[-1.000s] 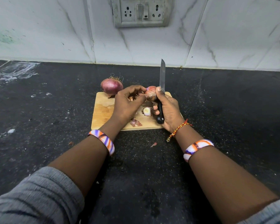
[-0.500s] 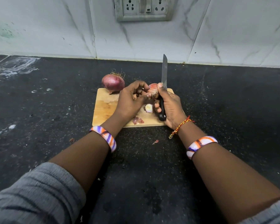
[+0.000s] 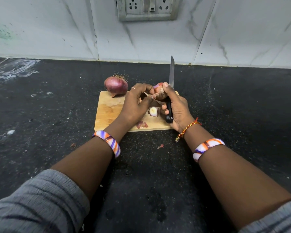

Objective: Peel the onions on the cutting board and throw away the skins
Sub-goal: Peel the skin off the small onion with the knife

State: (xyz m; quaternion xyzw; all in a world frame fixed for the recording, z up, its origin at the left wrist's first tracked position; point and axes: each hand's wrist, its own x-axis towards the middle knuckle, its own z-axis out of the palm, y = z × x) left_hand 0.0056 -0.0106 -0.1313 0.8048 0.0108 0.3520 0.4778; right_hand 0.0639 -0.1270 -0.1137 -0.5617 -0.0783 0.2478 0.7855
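While my forearms reach in over the dark speckled counter [image 3: 40, 105], a scrap of skin [image 3: 160, 146] lies loose on the stone just short of the cutting board [image 3: 107, 113], and I judge it must be gathered with the rest at the end. On the board's near edge sits another torn piece of skin [image 3: 141, 124], and a little further in a cut-off onion end [image 3: 153, 111] shows its pale face. Above the board my two hands meet around the onion I am peeling [image 3: 160, 95]: my right hand [image 3: 178, 110] is wrapped round the black handle of the knife [image 3: 171, 76], blade pointing up and away from me, with its thumb pressed on top of the onion, and my left hand [image 3: 136, 105] pinches at the onion's side with curled fingertips. To do this well, I think I should keep the blade turned away from my left fingers, catch only the dry papery layer at the cut edge, and pull it off in strips while turning the onion against my thumb. Behind my left hand the second onion [image 3: 116, 85] waits unpeeled on the board's far left corner, roots up. Beyond, the counter meets a pale marble-patterned tiled wall [image 3: 40, 31] with a switch and socket plate [image 3: 147, 8], and a whitish smear [image 3: 15, 68] marks the far left of the stone.
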